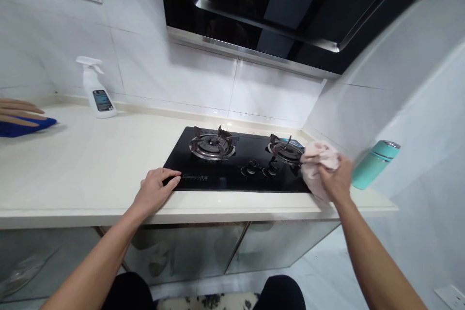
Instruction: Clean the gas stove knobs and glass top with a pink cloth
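A black glass gas stove with two burners lies in the counter. At its front left corner is my left hand, with thumb and forefinger on the glass around the corner and the other fingers curled. My right hand grips a crumpled pale pink cloth against the stove's right end. The cloth hides that corner and touches the edge of the right burner. The left burner carries a dark pan support. Two black knobs stand between the burners near the front.
A turquoise flask leans beside the right wall. The white spray bottle stands at the back left. Another person's hand lies on a blue cloth at the far left. Overhead hangs a black range hood.
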Action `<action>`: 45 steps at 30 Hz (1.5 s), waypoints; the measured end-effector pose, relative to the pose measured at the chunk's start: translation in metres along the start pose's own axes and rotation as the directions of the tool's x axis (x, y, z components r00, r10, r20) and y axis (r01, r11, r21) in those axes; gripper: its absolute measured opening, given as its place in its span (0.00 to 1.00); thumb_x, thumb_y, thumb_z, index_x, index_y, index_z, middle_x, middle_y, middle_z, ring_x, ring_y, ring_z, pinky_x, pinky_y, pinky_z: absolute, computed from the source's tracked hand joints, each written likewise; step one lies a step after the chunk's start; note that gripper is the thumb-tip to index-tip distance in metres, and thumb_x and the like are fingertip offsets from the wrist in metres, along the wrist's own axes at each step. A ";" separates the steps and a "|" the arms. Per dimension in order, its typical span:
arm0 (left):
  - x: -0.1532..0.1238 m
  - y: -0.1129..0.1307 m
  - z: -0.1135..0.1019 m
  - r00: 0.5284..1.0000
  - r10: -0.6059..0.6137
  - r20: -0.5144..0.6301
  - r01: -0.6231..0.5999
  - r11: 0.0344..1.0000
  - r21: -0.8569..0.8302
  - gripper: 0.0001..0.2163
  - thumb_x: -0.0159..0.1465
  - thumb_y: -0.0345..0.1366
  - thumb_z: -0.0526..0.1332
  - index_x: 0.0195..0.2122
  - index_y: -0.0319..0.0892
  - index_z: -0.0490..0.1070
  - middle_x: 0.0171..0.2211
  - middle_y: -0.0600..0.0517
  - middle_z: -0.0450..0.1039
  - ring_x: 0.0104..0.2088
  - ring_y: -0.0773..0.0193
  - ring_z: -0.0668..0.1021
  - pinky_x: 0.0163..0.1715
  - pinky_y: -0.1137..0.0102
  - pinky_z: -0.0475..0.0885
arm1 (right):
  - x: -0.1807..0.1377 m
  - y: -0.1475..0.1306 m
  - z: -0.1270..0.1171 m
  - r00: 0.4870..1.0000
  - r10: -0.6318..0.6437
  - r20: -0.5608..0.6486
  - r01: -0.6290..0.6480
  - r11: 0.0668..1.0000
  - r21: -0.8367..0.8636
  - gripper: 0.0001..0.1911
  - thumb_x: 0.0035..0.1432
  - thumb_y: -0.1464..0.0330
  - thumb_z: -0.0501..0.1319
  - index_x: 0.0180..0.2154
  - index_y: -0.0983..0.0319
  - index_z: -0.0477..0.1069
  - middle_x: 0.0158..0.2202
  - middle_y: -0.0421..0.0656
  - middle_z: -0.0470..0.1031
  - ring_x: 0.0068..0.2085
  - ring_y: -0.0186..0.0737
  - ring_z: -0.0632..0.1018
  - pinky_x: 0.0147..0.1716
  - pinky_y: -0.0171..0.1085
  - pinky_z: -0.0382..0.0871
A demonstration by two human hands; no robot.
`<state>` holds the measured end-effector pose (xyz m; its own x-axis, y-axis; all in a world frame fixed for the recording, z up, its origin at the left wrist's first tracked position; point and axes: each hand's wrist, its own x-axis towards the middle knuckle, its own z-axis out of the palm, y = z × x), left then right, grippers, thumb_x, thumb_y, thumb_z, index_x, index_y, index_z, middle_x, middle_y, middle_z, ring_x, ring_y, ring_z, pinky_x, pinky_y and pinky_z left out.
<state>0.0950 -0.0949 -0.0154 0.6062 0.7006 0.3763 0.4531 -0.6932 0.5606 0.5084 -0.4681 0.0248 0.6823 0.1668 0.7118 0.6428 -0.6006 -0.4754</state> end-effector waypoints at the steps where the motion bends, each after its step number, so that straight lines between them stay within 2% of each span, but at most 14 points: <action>1: -0.001 0.001 0.001 1.000 0.001 -0.001 0.000 1.000 0.010 0.22 0.63 0.54 0.53 0.44 0.50 0.82 0.46 0.48 0.80 0.54 0.45 0.74 0.54 0.54 0.68 | -0.009 0.003 0.011 0.989 -0.019 0.144 0.024 0.999 -0.035 0.33 0.51 0.59 0.62 0.56 0.68 0.67 0.55 0.60 0.71 0.58 0.57 0.71 0.57 0.51 0.67; 4: -0.002 0.004 0.001 1.000 0.000 0.005 0.000 0.999 0.049 0.22 0.63 0.54 0.53 0.44 0.50 0.82 0.47 0.47 0.80 0.55 0.44 0.73 0.55 0.52 0.68 | -0.028 0.010 0.031 0.894 -0.052 0.445 0.093 0.993 -0.070 0.20 0.56 0.58 0.59 0.47 0.63 0.72 0.52 0.54 0.73 0.57 0.55 0.72 0.55 0.49 0.67; 9: -0.003 0.004 0.003 1.000 0.018 0.024 -0.020 0.996 0.089 0.21 0.63 0.53 0.53 0.44 0.51 0.82 0.49 0.47 0.78 0.56 0.43 0.73 0.55 0.51 0.67 | -0.025 0.007 0.029 0.829 0.018 0.559 0.018 0.998 -0.059 0.29 0.59 0.51 0.59 0.53 0.64 0.72 0.54 0.55 0.75 0.55 0.53 0.74 0.55 0.46 0.66; 11: -0.003 0.000 0.005 0.999 0.028 0.023 -0.030 0.995 0.096 0.21 0.63 0.53 0.53 0.44 0.52 0.82 0.50 0.47 0.77 0.56 0.43 0.72 0.55 0.51 0.67 | -0.029 -0.006 0.027 0.820 0.007 0.573 0.022 0.999 -0.045 0.31 0.57 0.49 0.61 0.54 0.65 0.72 0.55 0.55 0.75 0.55 0.54 0.75 0.55 0.46 0.66; 14: -0.002 -0.005 0.010 0.998 0.052 0.018 -0.054 0.993 0.105 0.21 0.63 0.54 0.54 0.45 0.53 0.82 0.50 0.48 0.77 0.56 0.44 0.72 0.55 0.50 0.66 | -0.050 -0.035 0.029 0.803 -0.124 0.583 0.105 0.992 0.066 0.26 0.58 0.51 0.61 0.48 0.62 0.75 0.52 0.52 0.77 0.53 0.52 0.77 0.53 0.45 0.68; 17: -0.002 -0.007 0.013 0.997 0.076 0.016 -0.078 0.989 0.123 0.21 0.63 0.54 0.54 0.46 0.53 0.82 0.51 0.48 0.76 0.57 0.43 0.71 0.55 0.50 0.65 | -0.074 -0.073 0.036 0.775 -0.291 0.562 0.224 0.957 0.186 0.19 0.59 0.54 0.62 0.45 0.60 0.76 0.51 0.49 0.78 0.52 0.51 0.77 0.53 0.45 0.68; 21: -0.002 -0.005 0.013 0.997 0.074 0.034 -0.078 0.987 0.142 0.21 0.63 0.55 0.55 0.46 0.54 0.82 0.52 0.48 0.75 0.57 0.42 0.70 0.56 0.49 0.64 | -0.092 -0.131 0.052 0.729 -0.407 0.551 0.304 0.913 0.272 0.15 0.57 0.60 0.65 0.44 0.60 0.74 0.50 0.48 0.78 0.51 0.49 0.76 0.54 0.45 0.67; 27: -0.001 -0.006 0.013 0.997 0.077 0.026 -0.080 0.985 0.151 0.20 0.62 0.54 0.55 0.46 0.54 0.82 0.51 0.48 0.76 0.56 0.44 0.71 0.55 0.51 0.65 | -0.110 -0.202 0.080 0.622 -0.534 0.572 0.346 0.843 0.411 0.19 0.53 0.60 0.70 0.44 0.60 0.72 0.48 0.46 0.75 0.50 0.47 0.74 0.53 0.44 0.66; 30: -0.001 -0.008 0.013 0.997 0.075 0.023 -0.077 0.983 0.168 0.20 0.62 0.54 0.55 0.46 0.54 0.82 0.51 0.48 0.76 0.57 0.44 0.71 0.55 0.51 0.66 | -0.117 -0.218 0.087 0.587 -0.595 0.549 0.294 0.788 0.541 0.31 0.51 0.59 0.72 0.55 0.59 0.68 0.54 0.46 0.72 0.55 0.45 0.73 0.57 0.43 0.64; 34: -0.001 -0.009 0.011 0.996 0.082 0.037 -0.087 0.982 0.167 0.20 0.63 0.54 0.54 0.46 0.54 0.81 0.52 0.48 0.76 0.57 0.44 0.71 0.54 0.52 0.66 | -0.115 -0.220 0.084 0.591 -0.531 0.607 0.285 0.842 0.459 0.40 0.51 0.56 0.72 0.62 0.58 0.64 0.66 0.53 0.60 0.65 0.52 0.64 0.62 0.49 0.58; 37: -0.002 -0.007 0.009 0.996 0.072 0.048 -0.079 0.985 0.155 0.20 0.64 0.54 0.54 0.47 0.54 0.81 0.52 0.48 0.76 0.57 0.44 0.71 0.54 0.52 0.66 | -0.110 -0.211 0.074 0.580 -0.440 0.686 0.321 0.897 0.303 0.33 0.54 0.53 0.70 0.57 0.58 0.70 0.56 0.51 0.72 0.59 0.56 0.71 0.59 0.54 0.58; 40: -0.003 -0.005 0.007 0.997 0.066 0.045 -0.072 0.987 0.143 0.21 0.64 0.54 0.54 0.47 0.53 0.81 0.53 0.48 0.76 0.57 0.45 0.71 0.55 0.52 0.65 | -0.106 -0.187 0.062 0.592 -0.423 0.686 0.327 0.904 0.275 0.26 0.55 0.56 0.69 0.52 0.59 0.72 0.45 0.46 0.77 0.51 0.52 0.75 0.54 0.49 0.63; 42: -0.004 -0.004 0.007 0.997 0.065 0.042 -0.070 0.989 0.134 0.21 0.64 0.55 0.54 0.47 0.53 0.81 0.53 0.48 0.76 0.57 0.45 0.71 0.56 0.52 0.65 | -0.103 -0.158 0.055 0.646 -0.420 0.637 0.316 0.907 0.278 0.24 0.55 0.60 0.69 0.52 0.59 0.72 0.47 0.47 0.75 0.51 0.50 0.75 0.52 0.46 0.66; 45: -0.004 -0.004 0.007 0.997 0.063 0.039 -0.067 0.989 0.129 0.21 0.63 0.55 0.55 0.47 0.53 0.81 0.53 0.49 0.76 0.58 0.44 0.71 0.56 0.52 0.65 | -0.096 -0.100 0.047 0.796 -0.328 0.508 0.280 0.945 0.172 0.26 0.51 0.62 0.69 0.53 0.59 0.74 0.55 0.52 0.68 0.54 0.52 0.72 0.52 0.45 0.68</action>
<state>0.0951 -0.0963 -0.0241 0.6587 0.6487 0.3813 0.4917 -0.7547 0.4345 0.3950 -0.3874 -0.0203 0.5090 0.7273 0.4603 0.8580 -0.3859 -0.3391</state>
